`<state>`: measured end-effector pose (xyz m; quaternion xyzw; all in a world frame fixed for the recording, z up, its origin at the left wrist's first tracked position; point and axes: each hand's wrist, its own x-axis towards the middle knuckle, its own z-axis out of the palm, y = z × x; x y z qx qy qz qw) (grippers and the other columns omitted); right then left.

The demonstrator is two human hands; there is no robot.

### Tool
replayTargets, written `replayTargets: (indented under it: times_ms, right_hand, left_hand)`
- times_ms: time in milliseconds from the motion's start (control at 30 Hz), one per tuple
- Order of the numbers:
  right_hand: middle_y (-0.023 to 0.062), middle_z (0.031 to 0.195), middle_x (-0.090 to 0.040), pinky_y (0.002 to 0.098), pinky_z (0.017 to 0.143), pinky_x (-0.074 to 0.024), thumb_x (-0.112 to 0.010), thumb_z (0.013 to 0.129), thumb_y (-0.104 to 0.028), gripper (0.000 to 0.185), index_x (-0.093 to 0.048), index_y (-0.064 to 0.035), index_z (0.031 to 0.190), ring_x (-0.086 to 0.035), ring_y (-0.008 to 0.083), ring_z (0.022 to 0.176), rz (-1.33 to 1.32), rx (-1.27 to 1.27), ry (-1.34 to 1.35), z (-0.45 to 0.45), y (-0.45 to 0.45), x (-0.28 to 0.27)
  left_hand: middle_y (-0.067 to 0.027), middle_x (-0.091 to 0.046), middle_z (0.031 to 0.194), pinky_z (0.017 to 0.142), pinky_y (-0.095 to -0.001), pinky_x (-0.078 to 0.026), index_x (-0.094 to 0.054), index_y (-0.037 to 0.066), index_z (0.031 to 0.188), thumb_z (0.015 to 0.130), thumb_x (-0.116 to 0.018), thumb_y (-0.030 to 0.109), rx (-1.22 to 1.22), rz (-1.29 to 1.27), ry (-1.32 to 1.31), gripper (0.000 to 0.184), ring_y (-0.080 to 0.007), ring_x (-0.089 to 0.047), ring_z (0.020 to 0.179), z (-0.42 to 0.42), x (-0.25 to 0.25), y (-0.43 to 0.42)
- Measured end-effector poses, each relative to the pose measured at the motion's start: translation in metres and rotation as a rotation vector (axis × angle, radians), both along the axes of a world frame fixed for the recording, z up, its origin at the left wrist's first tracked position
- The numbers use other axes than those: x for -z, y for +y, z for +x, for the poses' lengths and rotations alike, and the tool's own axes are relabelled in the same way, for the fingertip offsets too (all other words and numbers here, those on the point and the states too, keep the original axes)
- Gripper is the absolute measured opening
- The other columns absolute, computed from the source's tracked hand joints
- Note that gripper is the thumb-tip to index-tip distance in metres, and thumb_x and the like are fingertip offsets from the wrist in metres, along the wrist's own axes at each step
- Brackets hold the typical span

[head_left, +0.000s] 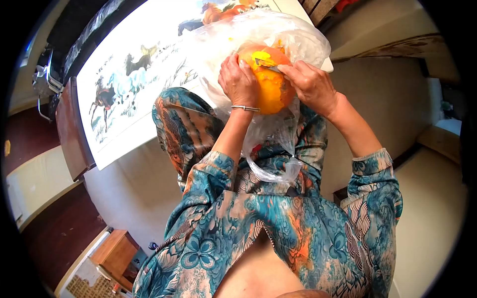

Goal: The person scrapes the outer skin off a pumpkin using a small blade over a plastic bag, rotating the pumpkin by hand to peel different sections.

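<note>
An orange pumpkin [274, 92] rests on a clear plastic bag [308, 37] at the table's near edge. Part of its skin is off, and bright yellow-orange flesh shows. My left hand [239, 82], with a bangle at the wrist, lies against the pumpkin's left side, fingers curved over it. In my right hand [308, 82] is a small metal blade [271, 67], pinched between the fingers and touching the pumpkin's upper part. Yellow peel [263, 58] lies beside the blade. The blade's handle is hidden in the fingers.
The white table [149, 30] has painted horses [126, 79] on its top. The bag's handles hang down over my lap [283, 171]. A wooden box or stool [114, 251] stands at the lower left. Wooden furniture [407, 44] is at the upper right.
</note>
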<state>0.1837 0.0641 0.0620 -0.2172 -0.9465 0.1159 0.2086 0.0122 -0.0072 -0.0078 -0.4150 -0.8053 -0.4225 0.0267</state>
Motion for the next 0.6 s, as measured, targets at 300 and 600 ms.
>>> replayTargets:
  times_ms: [300,600]
  right_hand:
    - [0.0181,0.092,-0.066,0.0406,0.071,-0.0546,-0.058,0.086,-0.007,0.028,-0.063,-0.0049,0.114,-0.066,0.0347,0.084,-0.129,0.090,-0.099,-0.024,0.025,0.003]
    - [0.0229,0.097,-0.067,0.0460,0.080,-0.0512,-0.054,0.090,-0.014,0.025,-0.065,-0.0100,0.112,-0.064,0.0414,0.092,-0.577,0.328,0.156,-0.009,0.034,0.050]
  left_hand:
    - [-0.0179,-0.061,0.110,0.094,-0.0431,-0.042,-0.061,-0.001,0.112,0.095,-0.044,0.022,-0.019,0.019,0.011,0.033,-0.0347,-0.058,0.104,0.003,0.002,-0.001]
    - [-0.0172,-0.059,0.115,0.098,-0.0450,-0.038,-0.061,0.003,0.115,0.093,-0.048,0.022,0.023,0.024,-0.131,0.031,-0.0335,-0.053,0.111,-0.010,0.012,0.004]
